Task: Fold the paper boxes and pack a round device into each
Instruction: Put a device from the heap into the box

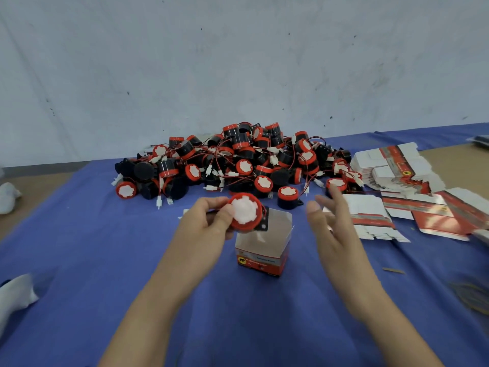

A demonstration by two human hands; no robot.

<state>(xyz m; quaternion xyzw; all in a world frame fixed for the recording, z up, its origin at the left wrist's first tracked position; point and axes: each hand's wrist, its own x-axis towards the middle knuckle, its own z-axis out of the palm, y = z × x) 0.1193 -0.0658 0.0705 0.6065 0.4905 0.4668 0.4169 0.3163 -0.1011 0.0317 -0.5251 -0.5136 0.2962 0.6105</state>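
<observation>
A round device [244, 212] with a red rim, white centre and black body is gripped by my left hand [205, 224] just above the open top of a folded paper box [262, 254]. The box stands upright on the blue cloth, white inside with a red printed band low on its front. To the right of the box my right hand [328, 221] hovers with its fingers spread and relaxed, holding nothing.
A big heap of round devices [238, 160] with red wires lies behind the box. Flat unfolded box blanks [397, 165] are stacked and spread at the right. White cloth [16, 295] lies at the left edge. A grey wall stands behind the table.
</observation>
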